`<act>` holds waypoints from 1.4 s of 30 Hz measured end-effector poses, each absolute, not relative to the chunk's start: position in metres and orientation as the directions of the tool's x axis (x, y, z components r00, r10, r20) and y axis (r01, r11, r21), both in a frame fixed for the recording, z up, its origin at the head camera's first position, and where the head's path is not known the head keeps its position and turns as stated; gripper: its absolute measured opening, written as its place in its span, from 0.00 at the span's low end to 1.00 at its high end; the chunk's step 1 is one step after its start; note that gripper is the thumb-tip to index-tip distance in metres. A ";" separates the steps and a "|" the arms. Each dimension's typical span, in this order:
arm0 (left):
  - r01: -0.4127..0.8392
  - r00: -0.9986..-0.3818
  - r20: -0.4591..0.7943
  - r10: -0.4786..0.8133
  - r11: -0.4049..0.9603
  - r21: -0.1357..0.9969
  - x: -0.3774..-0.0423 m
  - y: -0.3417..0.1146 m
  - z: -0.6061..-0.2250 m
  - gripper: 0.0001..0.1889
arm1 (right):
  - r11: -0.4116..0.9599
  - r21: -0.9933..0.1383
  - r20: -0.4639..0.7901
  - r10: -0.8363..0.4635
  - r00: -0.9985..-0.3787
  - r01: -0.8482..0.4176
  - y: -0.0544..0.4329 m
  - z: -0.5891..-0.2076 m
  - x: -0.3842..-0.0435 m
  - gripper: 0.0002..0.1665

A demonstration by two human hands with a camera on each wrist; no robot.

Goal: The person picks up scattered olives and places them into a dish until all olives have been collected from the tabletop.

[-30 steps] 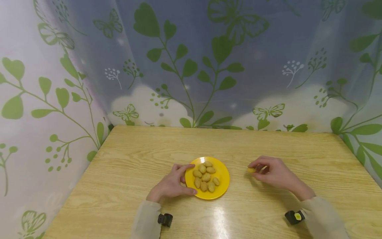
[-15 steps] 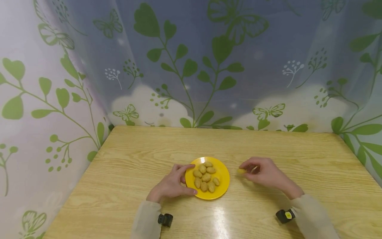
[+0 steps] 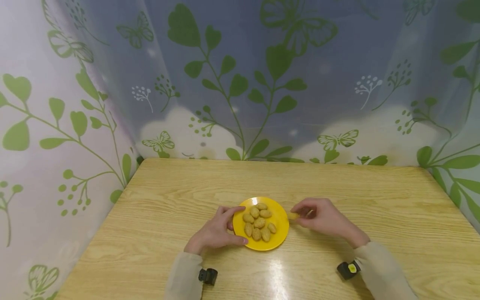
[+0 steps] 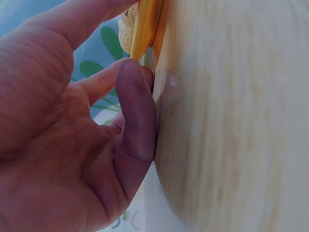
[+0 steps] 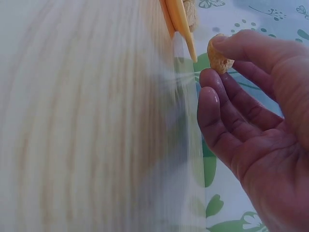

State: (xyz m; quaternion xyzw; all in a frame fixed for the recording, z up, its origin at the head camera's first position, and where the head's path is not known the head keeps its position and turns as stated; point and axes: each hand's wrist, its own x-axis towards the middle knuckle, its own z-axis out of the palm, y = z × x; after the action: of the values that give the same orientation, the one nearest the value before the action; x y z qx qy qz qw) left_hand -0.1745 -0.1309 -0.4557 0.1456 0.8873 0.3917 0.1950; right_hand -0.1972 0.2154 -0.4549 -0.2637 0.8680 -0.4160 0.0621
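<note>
A round yellow plate [image 3: 279, 214] lies on the wooden table, bearing several small oval, tan, wrinkled pieces [image 3: 259, 223] that look like dried fruit or nuts. My left hand [image 3: 215, 231] holds the plate at its left side, thumb and index finger at the rim. In the left wrist view, its other fingers curl low beside the tabletop under the plate's edge. Just off the right rim, my right hand [image 3: 318, 216] pinches one more wrinkled piece [image 5: 219, 58] between thumb and fingertips. The right wrist view shows this piece beside the plate's edge, above the table.
The light wooden table [image 3: 180, 183] extends around the plate on every side. A curtain [image 3: 240, 83] printed with green leaves and butterflies hangs behind its far edge and along the left. Each sleeve cuff carries a small black wrist camera [image 3: 208, 276].
My right hand has moved left with the pinched wrinkled piece, from well right of the plate up to its right rim. The left hand and the plate have stayed put.
</note>
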 end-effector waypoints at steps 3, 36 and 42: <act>0.102 -0.881 -0.236 0.410 0.652 0.751 -0.174 -0.131 -0.456 0.46 | 0.516 -0.754 0.110 -0.510 -0.853 -0.406 0.212 -0.456 -0.198 0.13; 0.084 -0.885 -0.241 0.399 0.645 0.759 -0.175 -0.131 -0.457 0.46 | 0.511 -0.727 0.103 -0.580 -0.808 -0.459 0.171 -0.457 -0.208 0.10; 0.079 -0.885 -0.244 0.396 0.645 0.760 -0.174 -0.131 -0.457 0.46 | 0.532 -0.713 0.089 -0.578 -0.812 -0.457 0.167 -0.458 -0.209 0.10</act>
State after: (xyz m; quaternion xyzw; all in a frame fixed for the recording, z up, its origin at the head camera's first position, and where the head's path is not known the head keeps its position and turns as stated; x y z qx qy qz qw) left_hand -0.1743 -0.1313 -0.4569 0.1341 0.8850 0.3995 0.1983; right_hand -0.2089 0.1672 -0.4581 -0.2967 0.8717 -0.3820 0.0789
